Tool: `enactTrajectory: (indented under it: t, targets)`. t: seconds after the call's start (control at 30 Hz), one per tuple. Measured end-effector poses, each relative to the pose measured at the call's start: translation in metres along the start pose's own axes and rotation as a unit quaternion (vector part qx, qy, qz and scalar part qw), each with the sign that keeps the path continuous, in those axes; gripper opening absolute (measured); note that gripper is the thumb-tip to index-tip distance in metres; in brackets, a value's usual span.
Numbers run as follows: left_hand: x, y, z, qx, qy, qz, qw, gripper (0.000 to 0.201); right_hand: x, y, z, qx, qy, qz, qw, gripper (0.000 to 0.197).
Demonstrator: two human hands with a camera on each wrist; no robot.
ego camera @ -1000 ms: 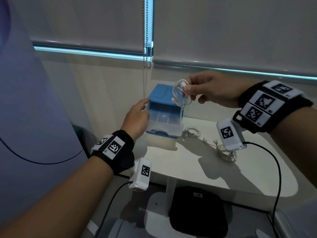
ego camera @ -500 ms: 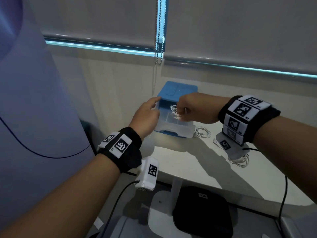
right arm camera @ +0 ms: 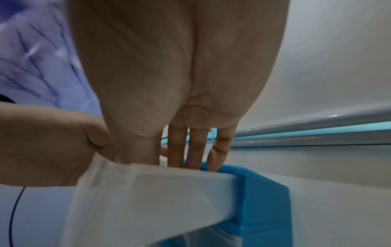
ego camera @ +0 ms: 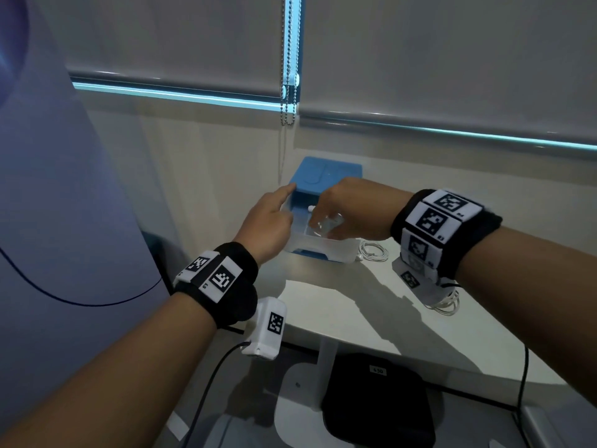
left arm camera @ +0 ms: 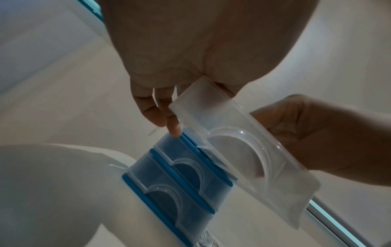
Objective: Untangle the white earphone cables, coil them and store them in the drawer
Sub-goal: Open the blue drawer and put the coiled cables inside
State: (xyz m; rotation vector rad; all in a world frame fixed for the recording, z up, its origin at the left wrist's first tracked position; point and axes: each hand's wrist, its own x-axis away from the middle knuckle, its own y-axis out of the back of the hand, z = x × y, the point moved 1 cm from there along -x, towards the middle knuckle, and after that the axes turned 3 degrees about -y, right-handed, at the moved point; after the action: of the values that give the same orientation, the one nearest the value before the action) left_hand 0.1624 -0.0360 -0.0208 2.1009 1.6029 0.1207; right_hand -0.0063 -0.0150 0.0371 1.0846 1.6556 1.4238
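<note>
Left hand (ego camera: 269,226): rests against the left side of the pulled-out top drawer (ego camera: 318,242); the index finger points straight along the blue drawer unit (ego camera: 326,176), and the other fingers lie relaxed, clasping nothing.
Right hand (ego camera: 350,210): reaches down into the open drawer, its fingers (ego camera: 318,218) extended; the right wrist view shows them straight behind the drawer's front wall (right arm camera: 169,183).
Coiled earphone cable in the drawer: only a white tip (ego camera: 310,208) and pale loops show under the right fingers; whether the fingers pinch it cannot be told.
Drawer: translucent, drawn out of the top slot; seen from below in the left wrist view (left arm camera: 243,145), two more drawers beneath it sit pushed in.
Second earphone cable (ego camera: 374,250): coiled on the white surface (ego camera: 355,305), just right of the unit.
Third earphone cable (ego camera: 447,305): on the surface, mostly hidden behind the right wrist camera (ego camera: 420,279).
Background: roller blinds and a bead chain (ego camera: 287,59).
</note>
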Motion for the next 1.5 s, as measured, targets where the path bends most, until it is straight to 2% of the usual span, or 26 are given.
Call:
enactTrajectory:
  t: [0.23, 0.33, 0.4, 0.53, 0.67, 0.8, 0.87, 0.97, 1.1, 1.33, 1.4, 1.5]
  targets:
    - [0.0, 0.001, 0.001, 0.012, -0.007, 0.015, 1.0, 0.069, -0.009, -0.001, -0.008, 0.023, -0.035, -0.002, 0.999, 0.024]
    - [0.001, 0.002, 0.001, 0.014, -0.007, 0.015, 1.0, 0.07, -0.005, 0.003, -0.009, -0.045, -0.042, -0.017, 0.998, 0.031]
    - [0.001, 0.002, 0.001, 0.014, -0.01, 0.013, 1.0, 0.069, -0.002, 0.004, -0.005, -0.082, -0.019, -0.029, 0.996, 0.032]
    - [0.001, 0.0, 0.0, 0.005, -0.012, 0.01, 1.0, 0.069, -0.006, 0.0, 0.002, -0.029, 0.007, -0.015, 0.999, 0.028]
    - [0.002, 0.001, 0.0, 0.007, -0.008, 0.011, 1.0, 0.069, -0.011, -0.002, -0.004, 0.006, -0.014, 0.001, 1.0, 0.024]
    - [0.001, 0.0, 0.002, 0.012, -0.004, 0.014, 1.0, 0.069, -0.015, -0.003, -0.009, 0.032, -0.041, -0.01, 0.999, 0.011]
    - [0.0, 0.001, 0.002, 0.01, -0.002, 0.013, 1.0, 0.069, -0.014, -0.003, -0.01, 0.014, -0.048, -0.027, 0.998, 0.017]
    - [0.0, 0.001, 0.003, 0.013, -0.002, 0.012, 1.0, 0.069, -0.011, -0.002, -0.006, -0.015, -0.013, -0.053, 0.998, 0.029]
    - [0.001, 0.001, 0.002, 0.012, -0.002, 0.012, 1.0, 0.069, -0.016, -0.004, -0.001, 0.006, -0.008, -0.022, 1.0, 0.021]
    - [0.001, 0.002, 0.002, 0.015, -0.002, 0.015, 1.0, 0.069, -0.02, -0.002, -0.003, -0.009, -0.034, -0.016, 0.999, 0.024]
    - [0.0, 0.003, 0.002, 0.012, 0.0, 0.017, 1.0, 0.07, -0.016, -0.002, -0.004, -0.03, -0.035, -0.028, 0.999, 0.024]
    - [0.001, 0.004, 0.002, 0.004, -0.001, 0.022, 1.0, 0.07, -0.003, 0.005, -0.011, -0.116, -0.045, -0.093, 0.988, 0.022]
